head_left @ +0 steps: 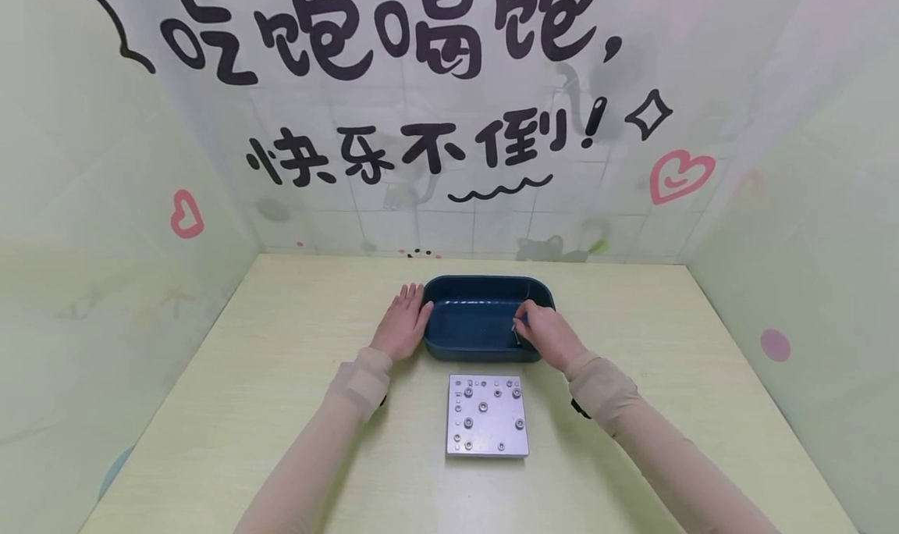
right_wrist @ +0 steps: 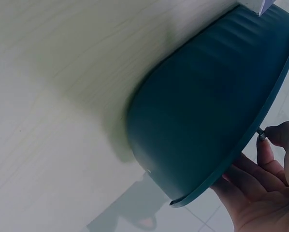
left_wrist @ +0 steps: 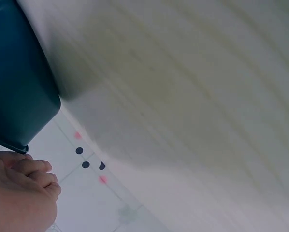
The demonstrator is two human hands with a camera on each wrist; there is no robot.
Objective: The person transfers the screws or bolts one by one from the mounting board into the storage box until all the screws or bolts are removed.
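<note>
Now: one tray | one metal plate | left hand (fingers straight) touching tray | right hand pinching one metal piece
</note>
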